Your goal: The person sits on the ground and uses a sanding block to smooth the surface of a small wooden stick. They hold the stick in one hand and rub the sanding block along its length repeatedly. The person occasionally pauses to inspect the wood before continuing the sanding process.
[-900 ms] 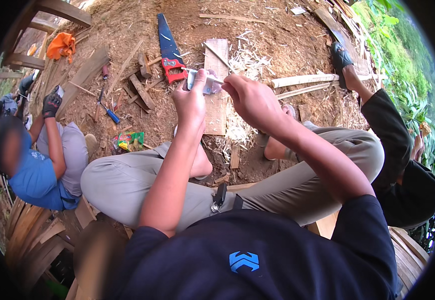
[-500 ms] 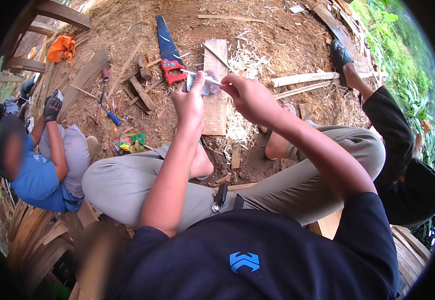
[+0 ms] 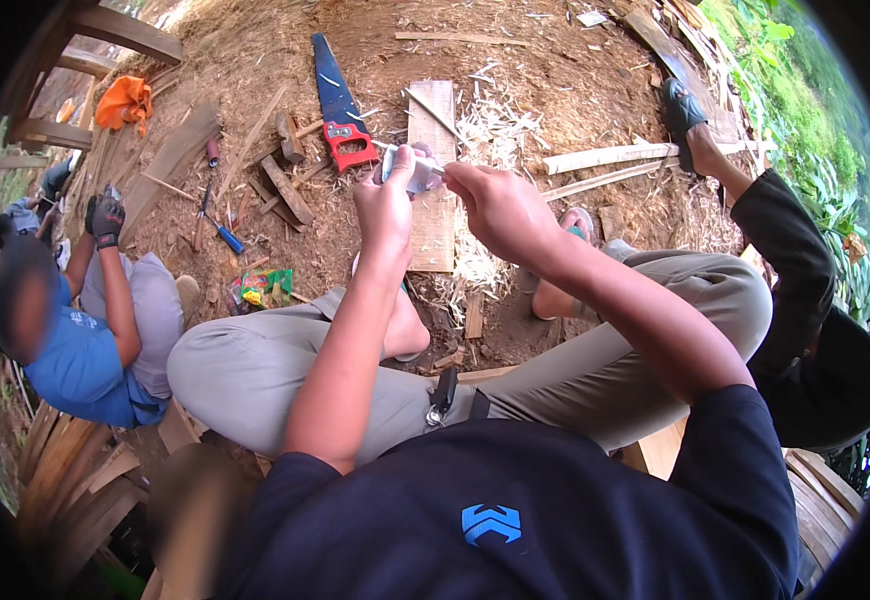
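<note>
Gripping a small whitish flat object [image 3: 421, 180] in left hand [image 3: 385, 207], with thumb pressed on top; too small to tell its kind. Pinching a thin pale stick [image 3: 437, 169] near its right end, between thumb and fingers of right hand [image 3: 505, 210]. Holding both over a plank [image 3: 431, 238] beside shavings [image 3: 500, 130]. Noted near left hand: red-handled saw [image 3: 337, 100] on the ground [image 3: 245, 50]. Also noted at left: 1 seated co-worker [image 3: 85, 355] in blue.

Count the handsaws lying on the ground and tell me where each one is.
1: the red-handled handsaw lies just beyond the left hand, to the left of the broad plank. Others could be hidden under the scrap wood.
</note>
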A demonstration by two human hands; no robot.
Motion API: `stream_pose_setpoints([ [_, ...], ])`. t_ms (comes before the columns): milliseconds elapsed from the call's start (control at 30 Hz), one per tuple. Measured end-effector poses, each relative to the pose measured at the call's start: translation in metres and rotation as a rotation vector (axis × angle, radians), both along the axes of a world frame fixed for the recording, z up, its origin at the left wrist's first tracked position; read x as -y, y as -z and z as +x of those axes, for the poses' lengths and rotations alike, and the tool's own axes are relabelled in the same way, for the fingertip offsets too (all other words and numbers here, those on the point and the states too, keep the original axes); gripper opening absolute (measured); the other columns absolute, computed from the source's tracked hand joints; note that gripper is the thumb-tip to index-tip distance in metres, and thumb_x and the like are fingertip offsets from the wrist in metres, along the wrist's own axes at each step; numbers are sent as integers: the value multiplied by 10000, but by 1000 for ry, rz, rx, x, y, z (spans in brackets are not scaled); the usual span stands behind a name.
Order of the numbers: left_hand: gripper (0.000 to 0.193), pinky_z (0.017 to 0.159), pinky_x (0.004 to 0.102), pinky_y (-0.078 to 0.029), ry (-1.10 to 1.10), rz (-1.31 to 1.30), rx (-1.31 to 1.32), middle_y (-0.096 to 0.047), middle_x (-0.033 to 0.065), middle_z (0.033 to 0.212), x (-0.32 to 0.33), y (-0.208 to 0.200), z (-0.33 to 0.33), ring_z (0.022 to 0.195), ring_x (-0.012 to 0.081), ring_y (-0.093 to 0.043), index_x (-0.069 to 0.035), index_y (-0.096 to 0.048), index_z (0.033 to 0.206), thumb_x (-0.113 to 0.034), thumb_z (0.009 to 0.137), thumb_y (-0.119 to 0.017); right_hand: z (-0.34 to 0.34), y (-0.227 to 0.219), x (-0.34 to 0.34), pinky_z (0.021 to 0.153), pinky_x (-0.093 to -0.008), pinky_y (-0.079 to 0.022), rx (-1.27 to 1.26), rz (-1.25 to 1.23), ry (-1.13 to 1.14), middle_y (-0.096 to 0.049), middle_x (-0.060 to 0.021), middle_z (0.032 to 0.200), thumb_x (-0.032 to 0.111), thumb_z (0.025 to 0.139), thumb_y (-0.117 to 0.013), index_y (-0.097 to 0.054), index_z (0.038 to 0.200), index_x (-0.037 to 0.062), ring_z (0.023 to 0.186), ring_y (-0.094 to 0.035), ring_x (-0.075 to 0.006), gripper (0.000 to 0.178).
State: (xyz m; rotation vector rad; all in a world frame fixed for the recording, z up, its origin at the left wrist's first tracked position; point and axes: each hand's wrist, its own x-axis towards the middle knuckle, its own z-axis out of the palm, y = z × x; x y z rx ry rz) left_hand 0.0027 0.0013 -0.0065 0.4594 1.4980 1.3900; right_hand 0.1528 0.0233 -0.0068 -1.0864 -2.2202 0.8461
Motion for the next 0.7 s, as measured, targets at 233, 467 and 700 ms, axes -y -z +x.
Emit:
stream_pose_setpoints([
  [233,237,736,292,-500,170,171,202,-674,53,899,1,6,-14,786,136,-639,-14,-641,1018,-241,967,-594,22,-32,-39,402,-208,-229,-514,-1679,-199,-269,116,615,262,1026,-423,-585,1119,96,479,-245,-20,251],
  [467,184,678,301,-541,-15,68,47,-682,59,863,-1,3,-6,738,136,-654,7,-669,980,-160,905,-686,3,-13,-5,557,-313,-467,65,200,29,-597,-73,698,241,1001,-496,-600,1161,81,572,-549,-172,249],
  [700,248,695,301,-566,176,206,171,-687,75,908,2,-2,-16,744,158,-671,5,-650,1030,-151,858,-738,27,-43,-45,375,-196,-140,-466,-1662,-155,-306,121,617,240,1015,-428,-615,1086,91,465,-228,-8,249],
])
